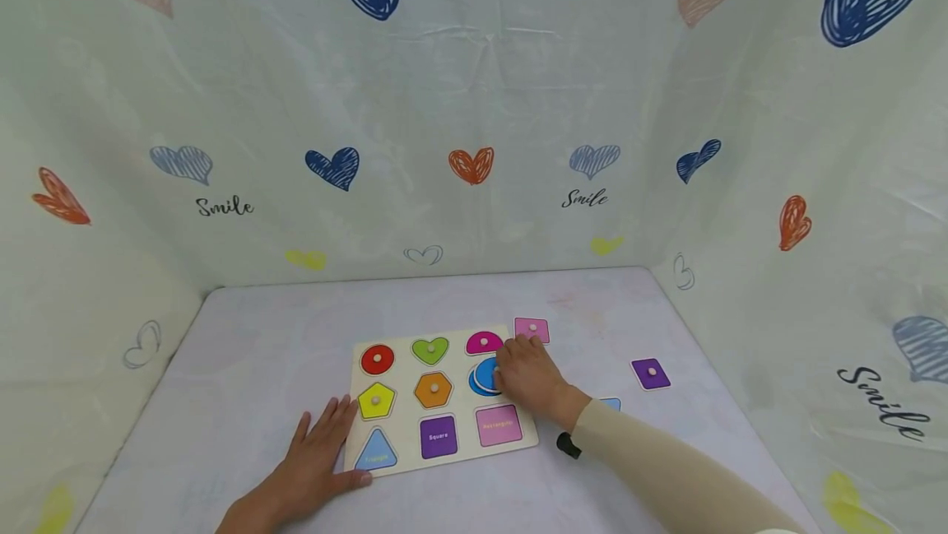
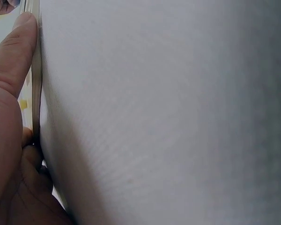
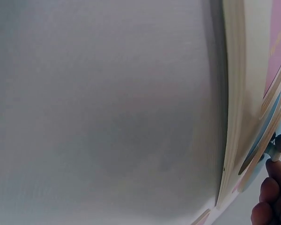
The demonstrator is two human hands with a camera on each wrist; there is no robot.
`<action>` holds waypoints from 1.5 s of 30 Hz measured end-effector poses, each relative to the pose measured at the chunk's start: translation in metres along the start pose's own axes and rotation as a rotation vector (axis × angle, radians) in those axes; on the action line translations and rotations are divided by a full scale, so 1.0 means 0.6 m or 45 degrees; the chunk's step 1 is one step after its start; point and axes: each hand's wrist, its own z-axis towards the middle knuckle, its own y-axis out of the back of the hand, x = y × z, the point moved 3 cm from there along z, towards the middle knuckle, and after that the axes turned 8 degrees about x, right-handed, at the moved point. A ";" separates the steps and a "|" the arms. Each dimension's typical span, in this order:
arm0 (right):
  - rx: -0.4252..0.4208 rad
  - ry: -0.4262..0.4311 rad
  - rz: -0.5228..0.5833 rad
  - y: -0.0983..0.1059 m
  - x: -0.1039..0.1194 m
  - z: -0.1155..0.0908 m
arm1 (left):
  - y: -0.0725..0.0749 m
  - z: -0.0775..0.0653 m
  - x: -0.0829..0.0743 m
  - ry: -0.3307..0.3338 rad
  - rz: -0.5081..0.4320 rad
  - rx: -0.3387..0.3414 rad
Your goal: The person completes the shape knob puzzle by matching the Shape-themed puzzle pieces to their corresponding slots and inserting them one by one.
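Note:
A wooden shape puzzle board (image 1: 403,402) lies on the table. My right hand (image 1: 535,378) pinches the knob of a blue rounded puzzle piece (image 1: 485,371). That piece lies tilted and slightly offset over a blue recess at the board's right side; the right wrist view shows the piece (image 3: 267,140) edge-on beneath the fingertips (image 3: 276,171). At the board's lower left corner rests my left hand (image 1: 314,456), fingers extended, with its thumb (image 2: 18,51) along the near edge. Triangle (image 1: 376,450), square (image 1: 439,437) and rectangle (image 1: 499,425) recesses show printed bottoms without knobs.
Knobbed pieces sit in the board, among them a red circle (image 1: 378,359), green heart (image 1: 430,350) and orange hexagon (image 1: 433,390). Loose on the table are a pink rectangle (image 1: 536,327), a purple square (image 1: 651,373) and a light blue piece (image 1: 611,404) partly behind the right forearm.

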 end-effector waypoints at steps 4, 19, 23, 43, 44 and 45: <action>0.033 0.002 -0.018 -0.003 0.006 0.002 | 0.000 0.000 0.001 -0.005 0.003 -0.005; -0.012 0.007 -0.012 -0.003 0.016 0.003 | 0.000 0.001 0.000 -0.001 0.010 -0.004; -0.006 0.010 -0.020 -0.004 0.018 0.006 | 0.001 0.001 -0.001 0.002 0.017 0.001; -0.001 -0.013 0.001 -0.014 0.020 0.011 | 0.002 0.001 -0.002 -0.002 0.033 -0.008; -0.001 -0.015 0.005 -0.015 0.020 0.011 | 0.002 0.001 -0.002 -0.001 0.033 -0.008; -0.003 -0.018 0.010 -0.016 0.019 0.011 | 0.002 0.001 -0.001 0.000 0.034 -0.008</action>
